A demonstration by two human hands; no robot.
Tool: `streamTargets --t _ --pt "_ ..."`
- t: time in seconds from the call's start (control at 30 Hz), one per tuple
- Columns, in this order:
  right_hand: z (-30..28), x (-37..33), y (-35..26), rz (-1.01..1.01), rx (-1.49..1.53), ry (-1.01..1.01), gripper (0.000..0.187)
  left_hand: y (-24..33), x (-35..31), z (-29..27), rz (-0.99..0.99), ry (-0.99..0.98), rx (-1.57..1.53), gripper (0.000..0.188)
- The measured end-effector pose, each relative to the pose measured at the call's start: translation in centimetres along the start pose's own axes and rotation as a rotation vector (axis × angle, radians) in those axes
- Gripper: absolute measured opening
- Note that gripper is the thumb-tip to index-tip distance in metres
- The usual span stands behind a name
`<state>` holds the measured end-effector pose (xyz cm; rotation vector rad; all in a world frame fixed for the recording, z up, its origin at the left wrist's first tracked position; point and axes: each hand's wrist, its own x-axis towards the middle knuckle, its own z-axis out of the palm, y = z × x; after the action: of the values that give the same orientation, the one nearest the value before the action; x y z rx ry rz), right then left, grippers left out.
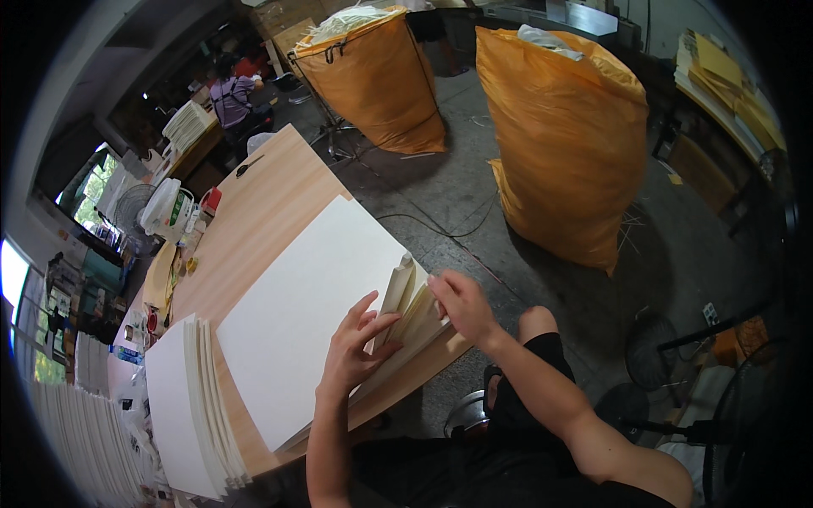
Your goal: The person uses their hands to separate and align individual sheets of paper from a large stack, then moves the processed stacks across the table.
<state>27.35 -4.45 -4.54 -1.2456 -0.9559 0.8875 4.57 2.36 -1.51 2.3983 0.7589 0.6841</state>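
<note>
A large white sheet [313,305] lies flat on the wooden table in front of me, with cream folded strips [396,292] standing up along its right edge. My left hand [356,345] is at the near end of these strips, its fingers apart and its fingertips against or very close to the fold. At the sheet's far right corner, my right hand [461,306] has its fingers curled and pinched on the edge of a cream paper flap [421,311]. The fingers partly hide that edge.
Left of the sheet is a stack of white folded boards [190,406] on the table [279,173]. A white bucket [167,209] and a fan [135,207] stand beyond. Two big orange sacks [559,135] are on the floor. A person [233,100] sits far back.
</note>
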Motion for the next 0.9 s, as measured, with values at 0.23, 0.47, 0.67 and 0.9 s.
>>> streamTargets --t 0.23,0.47,0.67,0.9 --pt "-1.5 -1.7 3.3 -0.413 -0.800 0.385 0.037 0.2 0.2 -0.1 0.020 0.011 0.013 0.055" --pt "-1.6 0.3 1.2 -0.015 -0.457 -0.070 0.040 0.4 0.0 0.4 0.016 0.002 0.071 0.054" --pt "-0.9 0.1 2.2 0.221 0.263 0.011 0.027 0.3 0.0 0.2 0.029 0.000 0.037 0.057" --pt "-0.6 -2.9 2.7 -0.568 -0.681 -0.292 0.025 -0.6 0.1 0.4 0.046 -0.044 0.036 0.059"
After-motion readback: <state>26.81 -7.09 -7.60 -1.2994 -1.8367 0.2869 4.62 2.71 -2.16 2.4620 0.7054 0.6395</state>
